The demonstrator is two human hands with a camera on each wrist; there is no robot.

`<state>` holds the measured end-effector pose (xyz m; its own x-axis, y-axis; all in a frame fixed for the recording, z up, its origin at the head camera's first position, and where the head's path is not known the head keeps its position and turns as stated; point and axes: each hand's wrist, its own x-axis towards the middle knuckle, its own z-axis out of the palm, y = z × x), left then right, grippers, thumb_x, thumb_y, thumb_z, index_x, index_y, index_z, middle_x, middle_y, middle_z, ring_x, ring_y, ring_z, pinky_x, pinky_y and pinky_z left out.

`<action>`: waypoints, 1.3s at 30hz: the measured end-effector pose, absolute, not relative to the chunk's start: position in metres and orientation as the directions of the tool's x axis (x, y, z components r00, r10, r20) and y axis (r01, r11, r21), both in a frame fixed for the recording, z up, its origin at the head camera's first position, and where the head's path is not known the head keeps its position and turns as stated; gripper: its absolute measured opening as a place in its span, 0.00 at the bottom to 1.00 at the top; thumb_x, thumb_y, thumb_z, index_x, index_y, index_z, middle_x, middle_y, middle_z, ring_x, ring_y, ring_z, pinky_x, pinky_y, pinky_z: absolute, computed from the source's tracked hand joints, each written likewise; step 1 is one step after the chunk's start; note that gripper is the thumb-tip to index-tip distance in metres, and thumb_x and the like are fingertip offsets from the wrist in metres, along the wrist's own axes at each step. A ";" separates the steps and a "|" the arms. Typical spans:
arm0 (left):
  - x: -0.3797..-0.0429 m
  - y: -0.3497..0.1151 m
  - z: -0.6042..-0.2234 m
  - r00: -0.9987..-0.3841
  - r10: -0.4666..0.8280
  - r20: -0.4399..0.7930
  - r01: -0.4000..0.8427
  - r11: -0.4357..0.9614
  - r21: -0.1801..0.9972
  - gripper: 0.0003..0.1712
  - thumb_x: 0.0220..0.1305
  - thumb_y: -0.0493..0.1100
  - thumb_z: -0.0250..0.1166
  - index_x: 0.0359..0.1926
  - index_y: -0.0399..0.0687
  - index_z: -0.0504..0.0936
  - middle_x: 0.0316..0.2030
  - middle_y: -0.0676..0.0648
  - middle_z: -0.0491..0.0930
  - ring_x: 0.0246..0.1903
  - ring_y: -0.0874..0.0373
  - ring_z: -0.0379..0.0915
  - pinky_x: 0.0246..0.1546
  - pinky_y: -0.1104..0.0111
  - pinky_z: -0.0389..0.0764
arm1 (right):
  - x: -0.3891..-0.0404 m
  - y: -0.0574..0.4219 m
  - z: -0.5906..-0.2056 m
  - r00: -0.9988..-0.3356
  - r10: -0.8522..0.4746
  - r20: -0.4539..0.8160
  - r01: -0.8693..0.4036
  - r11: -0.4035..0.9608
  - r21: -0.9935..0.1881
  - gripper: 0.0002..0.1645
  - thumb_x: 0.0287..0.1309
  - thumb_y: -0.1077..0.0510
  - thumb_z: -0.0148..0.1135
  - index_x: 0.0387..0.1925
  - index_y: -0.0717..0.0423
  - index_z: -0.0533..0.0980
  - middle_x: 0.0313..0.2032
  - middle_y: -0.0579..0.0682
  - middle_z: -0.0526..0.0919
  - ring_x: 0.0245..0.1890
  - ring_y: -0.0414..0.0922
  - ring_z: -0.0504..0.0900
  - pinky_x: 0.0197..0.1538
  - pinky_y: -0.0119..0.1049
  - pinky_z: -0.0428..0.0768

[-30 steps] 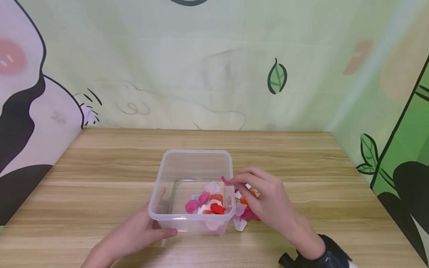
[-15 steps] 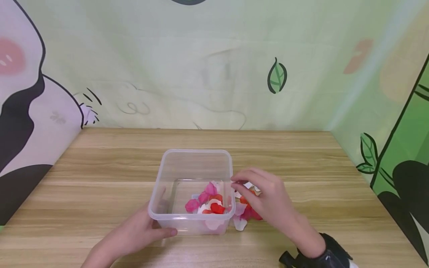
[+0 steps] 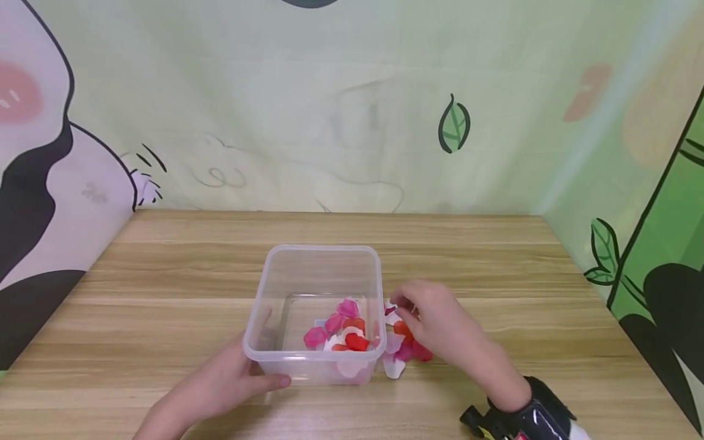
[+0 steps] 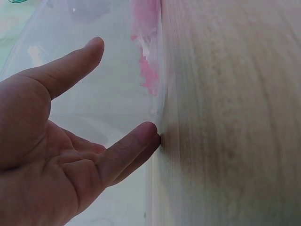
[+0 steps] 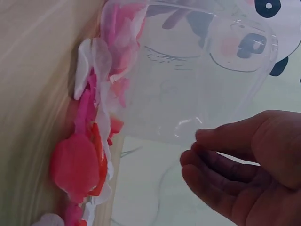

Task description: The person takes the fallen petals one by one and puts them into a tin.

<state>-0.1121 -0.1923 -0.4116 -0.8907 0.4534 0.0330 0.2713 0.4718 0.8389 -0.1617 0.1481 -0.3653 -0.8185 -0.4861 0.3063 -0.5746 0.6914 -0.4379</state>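
Observation:
A clear plastic box [image 3: 324,249] stands on the wooden table, with several pink, red and white artificial petals [image 3: 348,308] inside, mostly toward its right side. My left hand [image 3: 236,379] rests at its front left corner, thumb along the front wall and other fingers at the left side. In the left wrist view those fingers look extended and spread against the box. Beside the right wall lies a pile of loose petals [image 5: 75,165], in red, pink and white. My right hand [image 3: 434,318] hovers over this pile, fingers bent and tips close together, with no petal visible between them.
The wooden table [image 3: 192,263] reaches back to a pale green printed cloth backdrop [image 3: 247,110] with cartoon figures and leaves. A black strapped device [image 3: 533,415] sits on my right wrist.
A pink petal from my right fingers has dropped into the box onto the others. My right hand has then drawn back right from the rim to the pile. The left hand stays put.

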 end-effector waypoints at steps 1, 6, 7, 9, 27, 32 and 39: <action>-0.112 -0.192 -0.412 -0.890 0.455 0.033 0.272 0.470 0.839 0.61 0.59 0.46 0.78 0.80 0.47 0.45 0.48 0.48 0.80 0.42 0.56 0.79 0.47 0.65 0.81 | -0.162 0.148 -0.366 -0.826 -0.499 0.263 -0.563 0.702 -0.436 0.09 0.55 0.71 0.73 0.37 0.60 0.84 0.32 0.46 0.83 0.31 0.41 0.79 0.37 0.34 0.82; -0.113 -0.193 -0.411 -0.887 0.461 0.033 0.272 0.463 0.843 0.62 0.59 0.47 0.78 0.80 0.46 0.44 0.47 0.47 0.80 0.42 0.56 0.79 0.46 0.65 0.81 | -0.164 0.151 -0.371 -0.789 -0.610 0.074 -0.583 0.705 -0.403 0.07 0.56 0.69 0.73 0.34 0.58 0.83 0.28 0.42 0.80 0.29 0.42 0.75 0.36 0.34 0.79; -0.112 -0.193 -0.411 -0.886 0.463 0.036 0.275 0.460 0.844 0.62 0.59 0.47 0.78 0.80 0.45 0.44 0.47 0.47 0.80 0.42 0.56 0.79 0.46 0.65 0.81 | -0.164 0.152 -0.372 -0.774 -0.632 0.045 -0.594 0.699 -0.398 0.07 0.56 0.69 0.73 0.34 0.58 0.83 0.28 0.42 0.80 0.30 0.42 0.75 0.36 0.35 0.78; -0.112 -0.193 -0.411 -0.887 0.461 0.035 0.274 0.463 0.843 0.62 0.59 0.48 0.78 0.80 0.43 0.44 0.48 0.47 0.80 0.42 0.56 0.79 0.47 0.65 0.81 | -0.165 0.153 -0.374 -0.749 -0.662 0.005 -0.608 0.685 -0.402 0.08 0.56 0.70 0.72 0.34 0.57 0.83 0.28 0.42 0.80 0.29 0.42 0.74 0.36 0.34 0.78; -0.111 -0.193 -0.412 -0.883 0.466 0.055 0.306 0.484 0.820 0.62 0.60 0.50 0.78 0.80 0.41 0.44 0.51 0.44 0.78 0.44 0.56 0.77 0.46 0.65 0.81 | -0.172 0.151 -0.393 -0.700 -0.714 -0.016 -0.662 0.658 -0.359 0.12 0.54 0.71 0.71 0.32 0.51 0.82 0.26 0.40 0.76 0.28 0.39 0.71 0.35 0.32 0.74; -0.112 -0.193 -0.413 -0.888 0.458 0.043 0.292 0.489 0.822 0.63 0.59 0.47 0.79 0.80 0.42 0.44 0.52 0.43 0.78 0.43 0.54 0.77 0.45 0.66 0.80 | -0.173 0.150 -0.394 -0.710 -0.703 -0.036 -0.646 0.671 -0.365 0.10 0.57 0.69 0.72 0.33 0.51 0.83 0.24 0.39 0.75 0.26 0.39 0.71 0.33 0.32 0.74; -0.110 -0.193 -0.411 -0.892 0.451 0.029 0.278 0.498 0.821 0.63 0.59 0.51 0.78 0.80 0.42 0.44 0.51 0.45 0.78 0.41 0.57 0.77 0.43 0.66 0.81 | -0.173 0.151 -0.396 -0.712 -0.702 -0.017 -0.654 0.671 -0.351 0.12 0.57 0.69 0.72 0.27 0.49 0.81 0.21 0.40 0.74 0.25 0.39 0.70 0.30 0.31 0.72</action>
<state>-0.1104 -0.1933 -0.4112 -0.8923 0.4505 0.0286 0.2780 0.4984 0.8211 -0.1729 0.1506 -0.3957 -0.7116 -0.7024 -0.0169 -0.6536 0.6706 -0.3509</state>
